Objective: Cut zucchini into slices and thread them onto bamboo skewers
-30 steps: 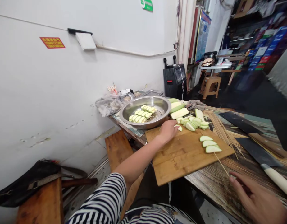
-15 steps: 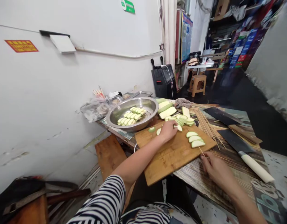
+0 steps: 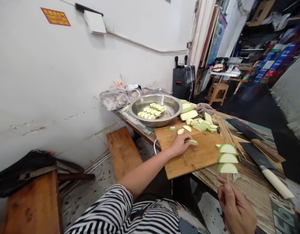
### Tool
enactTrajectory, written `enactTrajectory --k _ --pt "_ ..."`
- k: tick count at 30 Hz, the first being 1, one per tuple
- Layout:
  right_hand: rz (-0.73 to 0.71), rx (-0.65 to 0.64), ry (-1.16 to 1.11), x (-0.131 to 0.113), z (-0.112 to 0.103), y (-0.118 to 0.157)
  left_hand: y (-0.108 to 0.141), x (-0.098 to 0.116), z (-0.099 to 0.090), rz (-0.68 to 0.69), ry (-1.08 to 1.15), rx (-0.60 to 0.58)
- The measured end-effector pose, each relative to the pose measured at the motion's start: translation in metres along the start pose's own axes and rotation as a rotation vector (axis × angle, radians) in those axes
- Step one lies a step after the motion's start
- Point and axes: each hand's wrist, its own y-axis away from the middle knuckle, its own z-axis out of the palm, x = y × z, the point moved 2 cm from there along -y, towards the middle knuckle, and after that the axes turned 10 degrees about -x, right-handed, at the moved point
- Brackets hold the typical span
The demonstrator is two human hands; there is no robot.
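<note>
In my left hand (image 3: 181, 145), over the cutting board (image 3: 179, 165), a half-round slice of pale green squash (image 3: 192, 142) is pinched between thumb and fingers. My right hand (image 3: 235, 206) grips the lower end of a thin bamboo skewer (image 3: 228, 178), held upright beyond the board's right edge. Three squash slices (image 3: 228, 158) are threaded on it, spaced apart. On the board's far side lie a few loose slices (image 3: 187, 128) and a heap of cut slices (image 3: 203, 125). Finished skewers of slices (image 3: 151, 111) rest inside a steel basin (image 3: 132, 112) at the board's far left.
Two cleavers, one with a white handle (image 3: 278, 183) and one with a wooden handle (image 3: 268, 150), lie at the right beside bare bamboo sticks (image 3: 229, 135). Larger squash pieces (image 3: 189, 115) and a cloth (image 3: 205, 108) sit behind the heap. A wooden bench (image 3: 124, 152) stands left of the table.
My right hand has lifted the loaded skewer off the board and turned it upright, nearer to me. My left hand has drawn back from the heap with a slice. The view has shifted left.
</note>
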Motion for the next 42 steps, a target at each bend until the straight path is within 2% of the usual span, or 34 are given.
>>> enactTrajectory --k 2,5,7,9,12,17,21,33,42 --pt "0.049 -0.014 0.051 -0.004 0.0 0.005 0.004 -0.002 -0.001 -0.053 0.341 0.059" --pt "0.061 -0.077 0.073 -0.006 0.002 0.008 0.007 -0.002 -0.003 -0.211 0.858 0.107" --pt "0.056 -0.161 0.057 -0.004 0.006 0.008 0.008 0.0 -0.005 -0.344 1.09 0.134" --pt "0.051 -0.231 0.046 -0.001 0.01 0.007 0.01 0.001 -0.009 -0.459 1.216 0.174" --pt "0.024 -0.292 0.054 0.004 0.015 0.005 0.015 0.003 -0.014 -0.521 1.262 0.212" --pt "0.041 -0.374 0.083 0.004 0.014 -0.001 0.023 0.014 -0.017 -0.509 1.333 0.154" --pt "0.018 -0.362 0.093 -0.002 0.009 -0.003 0.022 0.02 -0.02 -0.509 1.369 0.19" --pt "0.035 -0.288 0.03 -0.013 0.007 -0.001 0.019 0.022 -0.015 -0.505 1.347 0.158" --pt "0.167 -0.267 -0.146 -0.01 0.008 0.005 0.019 0.028 -0.013 -0.461 1.283 0.146"
